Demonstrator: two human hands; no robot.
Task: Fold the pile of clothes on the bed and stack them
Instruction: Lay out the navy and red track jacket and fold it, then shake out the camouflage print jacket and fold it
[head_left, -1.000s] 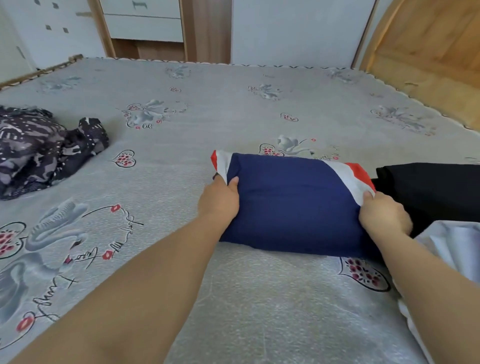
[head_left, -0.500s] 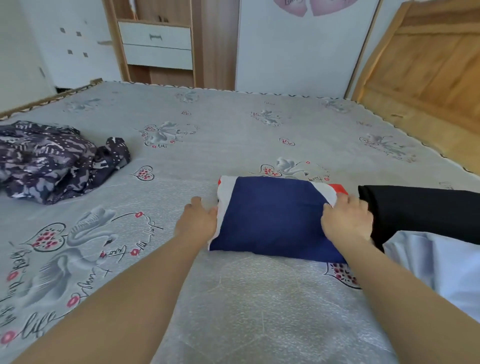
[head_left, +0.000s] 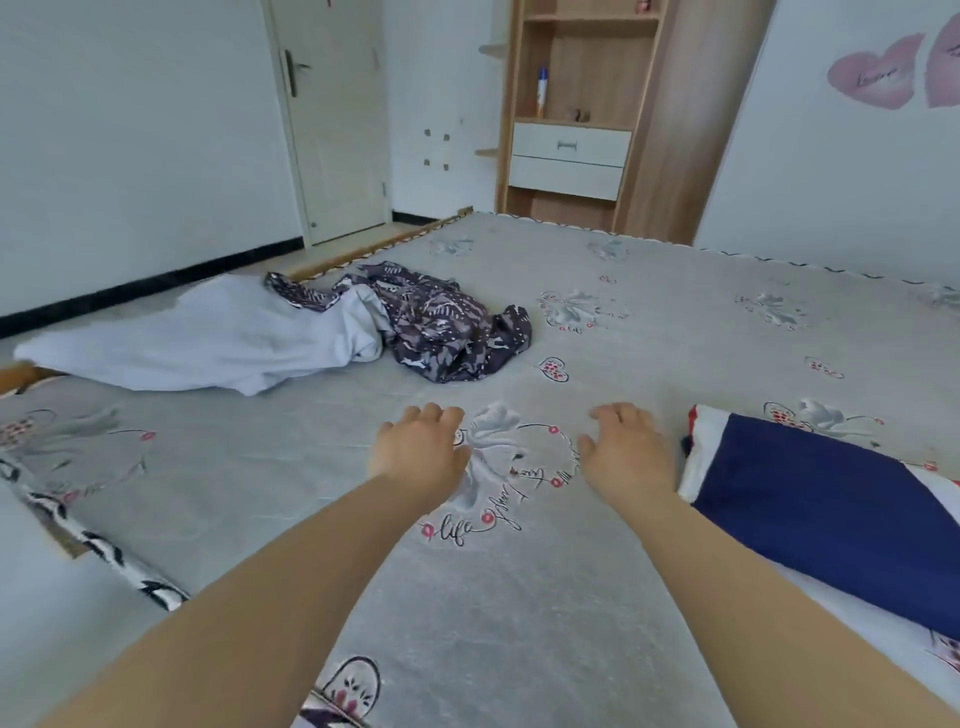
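Observation:
A folded navy garment (head_left: 826, 514) with white and red trim lies on the bed at the right. My right hand (head_left: 626, 454) hovers open just left of it, not touching it. My left hand (head_left: 421, 449) is open too, palm down over the bedsheet (head_left: 519, 597). Farther back on the left lies an unfolded pile: a dark patterned garment (head_left: 447, 332) and a pale blue garment (head_left: 218, 343) spread beside it. Both hands are well short of that pile and hold nothing.
The bed's left edge with a black-and-white patterned trim (head_left: 98, 545) runs along the lower left. Beyond the bed stand a white door (head_left: 337, 119) and a wooden shelf unit with drawers (head_left: 571, 119). A white wall with pink heart stickers (head_left: 878, 73) is behind.
Both hands let go of the folded navy garment and moved left off it. The view swung left, bringing the unfolded pile and the door into sight.

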